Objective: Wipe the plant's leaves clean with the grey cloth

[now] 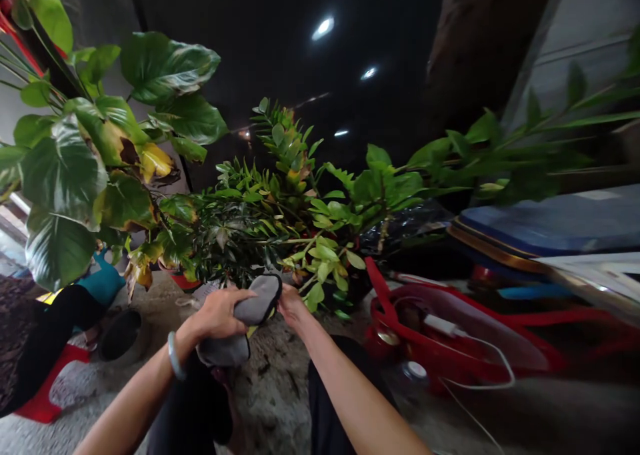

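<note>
Head view: the left hand (220,315) holds a grey padded fabric slipper (257,300), its fingers (235,298) pressed together over the top. The right hand (293,306) touches the slipper's far edge; finger state cannot be told. Green leafy potted plants (280,221) stand just beyond. Open room remains above the rough concrete floor (275,388), left of a red plastic frame (377,285).

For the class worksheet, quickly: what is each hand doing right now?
Left hand: closed, holding a gray fabric pad.
Right hand: against its far end, fingers hidden; grip cannot be told.
</note>
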The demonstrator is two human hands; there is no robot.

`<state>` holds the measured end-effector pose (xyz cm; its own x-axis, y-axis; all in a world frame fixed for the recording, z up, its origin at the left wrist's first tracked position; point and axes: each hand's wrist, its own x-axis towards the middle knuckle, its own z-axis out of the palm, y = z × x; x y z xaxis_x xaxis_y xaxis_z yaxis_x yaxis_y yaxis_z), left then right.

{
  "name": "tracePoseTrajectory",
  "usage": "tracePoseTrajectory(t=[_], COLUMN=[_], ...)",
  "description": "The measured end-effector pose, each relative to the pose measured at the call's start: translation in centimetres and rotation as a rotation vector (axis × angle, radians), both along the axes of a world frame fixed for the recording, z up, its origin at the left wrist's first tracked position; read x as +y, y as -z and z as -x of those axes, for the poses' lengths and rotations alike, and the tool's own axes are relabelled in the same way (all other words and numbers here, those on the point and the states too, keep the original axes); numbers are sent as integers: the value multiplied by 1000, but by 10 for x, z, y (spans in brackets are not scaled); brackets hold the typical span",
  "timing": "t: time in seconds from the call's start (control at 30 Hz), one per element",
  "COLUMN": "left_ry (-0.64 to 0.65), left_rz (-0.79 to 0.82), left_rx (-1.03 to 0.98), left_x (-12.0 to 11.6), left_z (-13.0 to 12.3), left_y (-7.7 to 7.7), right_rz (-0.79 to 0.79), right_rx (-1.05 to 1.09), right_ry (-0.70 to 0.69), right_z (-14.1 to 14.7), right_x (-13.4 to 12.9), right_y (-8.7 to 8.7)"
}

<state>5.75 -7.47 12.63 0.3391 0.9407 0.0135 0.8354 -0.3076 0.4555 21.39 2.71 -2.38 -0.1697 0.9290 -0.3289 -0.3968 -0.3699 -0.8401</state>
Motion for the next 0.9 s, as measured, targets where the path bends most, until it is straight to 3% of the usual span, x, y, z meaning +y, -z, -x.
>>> tracePoseTrajectory(t=[0.1,0.2,0.27,0.3,0.37,0.5,0.57,0.63,0.7,0.8,0.87,0.9], left_ry=[1,-135,-220,-255,-300,-210,-145,-126,-151,-266,-354,-389], left_rz=[-52,-321,-492,-540,-518,-161,-37,-37,-141,-385,-482,-477], left_rx=[-112,-226,-252,-248,-198,-52,-38,-87,-166,-251,-251,-227], left_x=[-15,2,20,27,33,9,-9,-20,-16,8,25,29], left_z=[9,15,17,17,17,18,21,28,36,49,54,55], left_y=[-29,-72,-85,-83,-65,-2,13,8,-13,-48,-55,-51], right_rz=[-2,7,18,22,22,14,15,14,4,-20,-18,-18], right_rx=[2,-7,-12,-14,-6,28,23,-3,-27,-25,-26,-23], right_ry=[-16,-30,-20,-11,-6,-34,-40,-34,-31,-42,-42,-41], right_z=[-3,-4,-3,-3,-3,-5,-5,-5,-4,-2,-1,0], right_x=[-2,-5,-7,-8,-9,-9,-9,-8,-7,-6,-6,-7], right_y=[-1,-6,-10,-11,-13,-12,-12,-10,-9,-8,-8,-9])
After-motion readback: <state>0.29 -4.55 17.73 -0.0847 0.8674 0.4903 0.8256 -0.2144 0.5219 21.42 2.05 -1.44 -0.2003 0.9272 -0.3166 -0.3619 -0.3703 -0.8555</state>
